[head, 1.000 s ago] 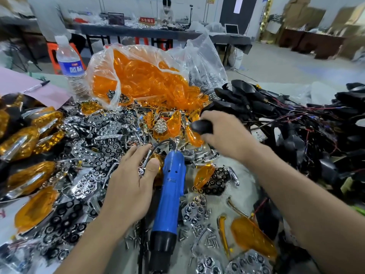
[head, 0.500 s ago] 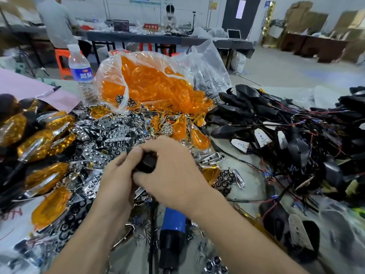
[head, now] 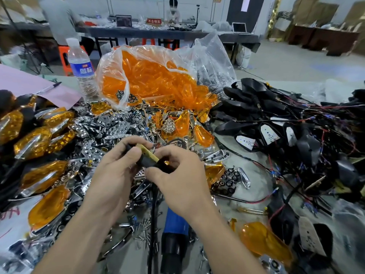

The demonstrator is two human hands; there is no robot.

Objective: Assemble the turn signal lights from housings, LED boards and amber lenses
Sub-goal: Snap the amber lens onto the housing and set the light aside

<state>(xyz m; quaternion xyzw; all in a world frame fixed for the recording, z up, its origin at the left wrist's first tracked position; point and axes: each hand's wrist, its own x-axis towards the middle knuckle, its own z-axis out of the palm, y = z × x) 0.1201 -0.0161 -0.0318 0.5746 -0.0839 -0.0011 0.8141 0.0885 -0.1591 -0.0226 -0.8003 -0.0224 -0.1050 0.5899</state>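
Both hands meet over the middle of the table around one black housing [head: 148,161] with a pale yellowish board edge showing on top. My left hand [head: 116,171] grips its left end with thumb and curled fingers. My right hand [head: 177,175] pinches its right end. Loose amber lenses [head: 203,136] and chrome reflector pieces [head: 116,127] lie just beyond the hands. A clear bag of amber lenses [head: 154,82] stands behind them. Black wired housings [head: 286,131] are heaped at the right. Finished amber lights [head: 37,141] pile at the left.
A blue electric screwdriver [head: 173,230] lies under my right wrist, with loose screws [head: 142,234] around it. A water bottle [head: 81,70] stands at the back left beside a pink sheet with a pen [head: 47,89]. People work at a far table [head: 150,32].
My right hand carried the black housing from the right pile to the centre. My left hand left the chrome pieces and now grips the housing too, turned so a pale edge shows.
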